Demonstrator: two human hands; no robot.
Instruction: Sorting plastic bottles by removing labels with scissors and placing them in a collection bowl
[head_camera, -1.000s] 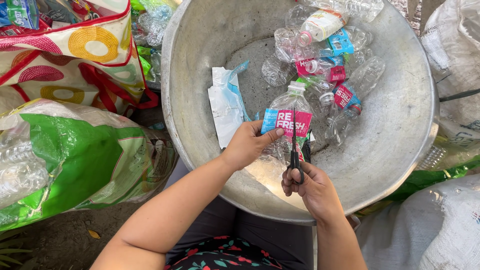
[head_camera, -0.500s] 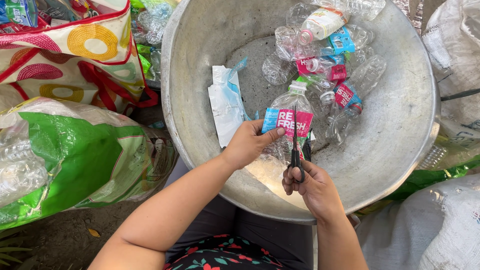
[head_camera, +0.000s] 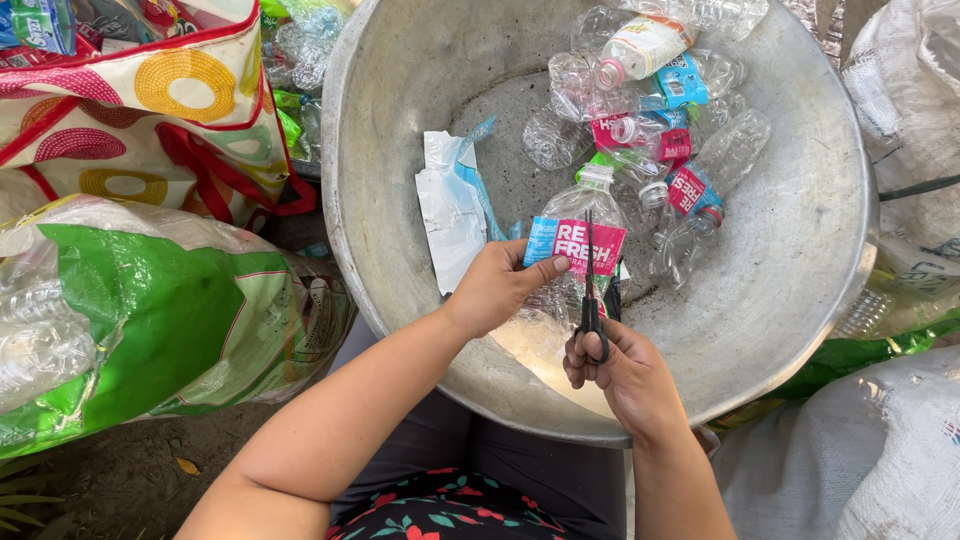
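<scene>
With our right hand (head_camera: 625, 375) clenched on scissors (head_camera: 592, 290) and our left hand (head_camera: 497, 288) grasping the bottle (head_camera: 570, 270) over the basin (head_camera: 800, 260), its pink label (head_camera: 575, 245) remains uncut; beyond, one stripped label (head_camera: 450, 205) lies, many labelled bottles (head_camera: 650, 110) wait.

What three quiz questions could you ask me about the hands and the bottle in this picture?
1. True or false: the left hand holds a clear plastic bottle by its pink and blue label.
2. What does the right hand hold? A) a spoon B) scissors C) a cup
3. Fill in: the loose bottles lie in a big round metal ____.

Key: 1 true. 2 B; the blades point up along the label. 3 basin.
</scene>
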